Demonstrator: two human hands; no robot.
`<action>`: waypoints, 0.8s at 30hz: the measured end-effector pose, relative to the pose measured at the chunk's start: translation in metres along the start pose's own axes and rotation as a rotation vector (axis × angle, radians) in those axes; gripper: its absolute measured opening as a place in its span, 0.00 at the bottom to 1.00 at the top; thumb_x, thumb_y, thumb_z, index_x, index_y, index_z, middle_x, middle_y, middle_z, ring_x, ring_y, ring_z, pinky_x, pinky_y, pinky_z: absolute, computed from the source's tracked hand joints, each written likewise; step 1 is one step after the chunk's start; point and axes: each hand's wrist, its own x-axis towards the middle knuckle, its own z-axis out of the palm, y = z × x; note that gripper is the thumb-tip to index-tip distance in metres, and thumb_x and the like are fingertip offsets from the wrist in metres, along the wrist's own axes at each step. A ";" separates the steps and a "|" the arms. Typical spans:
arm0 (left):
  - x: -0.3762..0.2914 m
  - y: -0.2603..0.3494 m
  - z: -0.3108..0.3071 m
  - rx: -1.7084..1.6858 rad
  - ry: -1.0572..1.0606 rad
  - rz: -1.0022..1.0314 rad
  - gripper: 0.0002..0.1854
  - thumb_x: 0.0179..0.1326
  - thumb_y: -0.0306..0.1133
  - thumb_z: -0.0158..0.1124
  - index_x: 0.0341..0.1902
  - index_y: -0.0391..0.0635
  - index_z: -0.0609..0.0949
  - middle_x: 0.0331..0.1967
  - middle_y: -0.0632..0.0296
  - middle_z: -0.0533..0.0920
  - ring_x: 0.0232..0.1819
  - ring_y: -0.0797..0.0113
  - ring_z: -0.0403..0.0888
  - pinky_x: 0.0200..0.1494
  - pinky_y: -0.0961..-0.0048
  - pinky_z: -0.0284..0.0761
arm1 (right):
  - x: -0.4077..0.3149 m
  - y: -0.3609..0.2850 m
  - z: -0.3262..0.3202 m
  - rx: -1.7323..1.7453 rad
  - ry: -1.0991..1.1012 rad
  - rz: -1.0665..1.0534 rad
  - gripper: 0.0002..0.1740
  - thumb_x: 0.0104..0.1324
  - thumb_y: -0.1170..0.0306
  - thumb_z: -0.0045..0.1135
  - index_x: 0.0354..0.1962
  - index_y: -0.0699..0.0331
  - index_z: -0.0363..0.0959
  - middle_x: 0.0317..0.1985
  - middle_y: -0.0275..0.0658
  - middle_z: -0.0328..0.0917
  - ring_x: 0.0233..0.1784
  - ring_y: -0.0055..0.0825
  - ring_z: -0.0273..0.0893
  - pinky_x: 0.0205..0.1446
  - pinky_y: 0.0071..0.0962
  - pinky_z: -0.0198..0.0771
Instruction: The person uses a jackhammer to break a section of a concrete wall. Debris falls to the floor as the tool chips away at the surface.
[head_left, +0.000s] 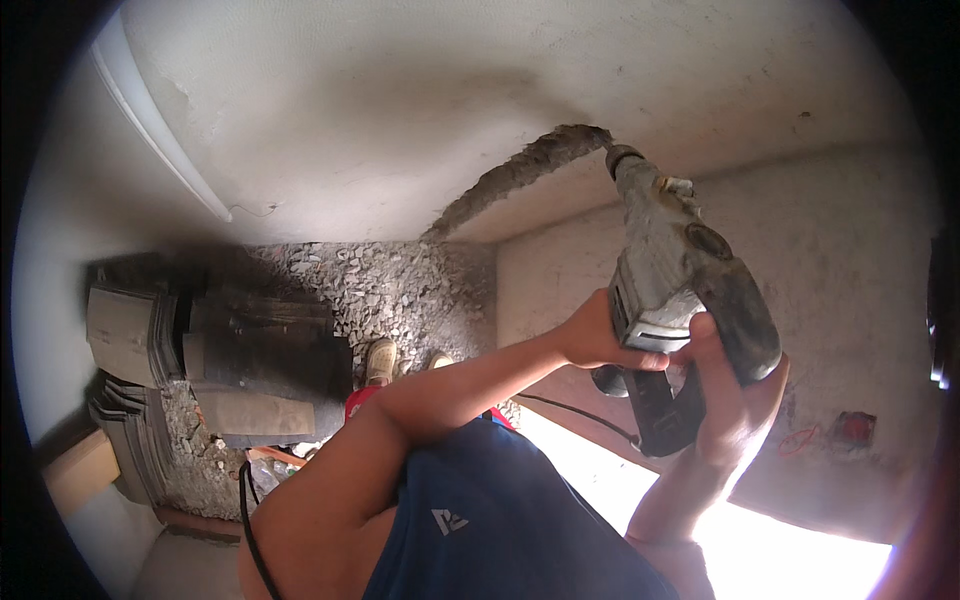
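A dusty grey rotary hammer points up and away from me at the plaster wall. Its chuck is close to the upper end of a rough groove cut into that wall; only a little of the bit shows there. My left hand grips the tool low on its body, with part of the grip hidden behind the casing. Around the black rear handle is my right hand, thumb on the inner side. A trigger finger cannot be made out.
Broken rubble covers the floor by my feet. Stacked dark slabs and lighter curved sheets lie at left. A black power cable runs from the tool. A white tube lamp is on the wall; a red wall box sits right.
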 end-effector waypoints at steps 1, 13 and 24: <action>0.000 0.000 0.000 0.032 0.009 -0.031 0.42 0.43 0.43 0.89 0.62 0.39 0.80 0.55 0.56 0.86 0.57 0.64 0.83 0.64 0.66 0.75 | 0.002 0.003 -0.003 0.027 -0.004 0.025 0.18 0.64 0.62 0.75 0.40 0.71 0.85 0.29 0.38 0.85 0.32 0.25 0.82 0.40 0.26 0.75; 0.026 -0.004 0.004 0.161 0.077 -0.131 0.43 0.45 0.48 0.87 0.62 0.37 0.80 0.57 0.53 0.85 0.59 0.63 0.83 0.63 0.66 0.76 | 0.045 0.019 -0.029 0.148 -0.102 0.139 0.17 0.63 0.61 0.76 0.35 0.69 0.84 0.25 0.36 0.82 0.29 0.22 0.78 0.34 0.24 0.70; 0.067 0.027 0.044 0.126 0.211 -0.085 0.32 0.51 0.43 0.85 0.57 0.40 0.83 0.49 0.61 0.86 0.52 0.70 0.83 0.57 0.69 0.77 | 0.107 -0.008 -0.050 0.058 -0.125 0.127 0.19 0.60 0.55 0.73 0.29 0.64 0.82 0.21 0.34 0.77 0.22 0.22 0.74 0.29 0.24 0.63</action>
